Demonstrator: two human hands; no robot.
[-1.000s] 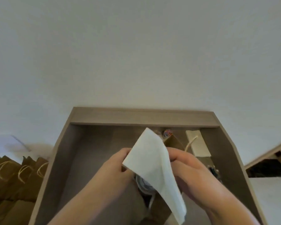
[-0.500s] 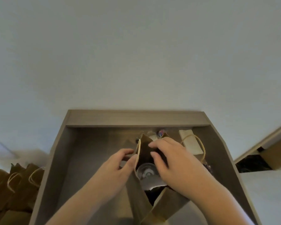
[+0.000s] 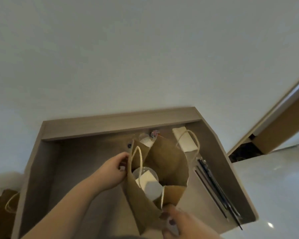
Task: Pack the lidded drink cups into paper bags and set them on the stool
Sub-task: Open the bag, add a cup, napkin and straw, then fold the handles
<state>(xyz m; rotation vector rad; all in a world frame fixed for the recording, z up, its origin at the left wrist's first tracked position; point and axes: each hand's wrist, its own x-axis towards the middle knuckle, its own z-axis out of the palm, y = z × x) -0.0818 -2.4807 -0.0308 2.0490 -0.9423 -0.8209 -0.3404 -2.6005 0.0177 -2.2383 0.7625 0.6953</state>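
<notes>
Pinching the paper bag (image 3: 166,163) rim at nine o'clock, left hand (image 3: 114,168) steadies it; right hand (image 3: 178,219) at six, grip unclear, so lift level.

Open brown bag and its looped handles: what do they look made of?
The open brown bag looks like matte kraft paper: stiff flat panels, sharp creases, no sheen. Its pale looped handles look like twisted paper cord, though blur leaves plain string possible.
</notes>
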